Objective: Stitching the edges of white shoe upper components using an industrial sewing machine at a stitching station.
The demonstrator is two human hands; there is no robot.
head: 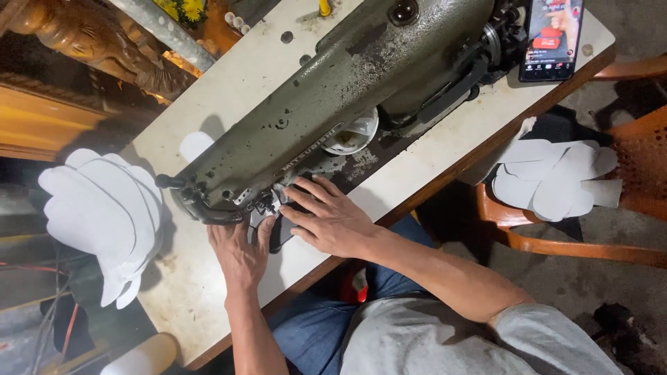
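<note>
Head cam: both hands flat on small dark piece [276, 232] under needle end of big green sewing machine [326, 104]. Left hand [240, 253] fingers spread, pressing piece near edge of tabletop [208, 292]. Right hand [330, 219] fingers wide, tips by needle. White cut shapes stacked at left [104, 212], more on orange chair [556, 180] at right. Phone [551, 38] on tabletop far corner.

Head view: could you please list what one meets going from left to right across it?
Stack of white cut pieces → left hand → right hand → phone. The sewing machine spans too much of the width to place.
</note>
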